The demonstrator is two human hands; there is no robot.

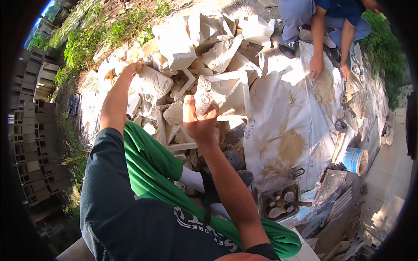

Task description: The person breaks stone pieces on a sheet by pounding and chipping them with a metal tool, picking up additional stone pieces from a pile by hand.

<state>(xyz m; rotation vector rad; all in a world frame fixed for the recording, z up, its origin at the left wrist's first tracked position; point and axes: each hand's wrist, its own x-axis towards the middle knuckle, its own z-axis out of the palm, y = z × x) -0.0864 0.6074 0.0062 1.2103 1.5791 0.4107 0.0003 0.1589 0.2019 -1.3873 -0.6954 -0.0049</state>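
In the head view, my right hand (201, 122) is closed around the lower end of a rough, whitish, elongated lump (203, 93), held upright in front of the rubble. Its material is not clear. My left hand (134, 68) reaches out to the far left side of a heap of broken white pieces (152, 85). Glare washes out the fingers there, so whether they grip a piece is unclear. Close to that hand lies a large pale block (176, 54). Below the lump, a white box-like frame (174, 145) has broken chunks inside.
A co-worker (324, 26) crouches at upper right, handling a thin green-handled tool (344, 89). White sheeting (278, 100) with sandy patches covers the ground. A metal tray (261, 195) with several round things sits near my foot. A blue-labelled roll or can (353, 161) lies to the right.
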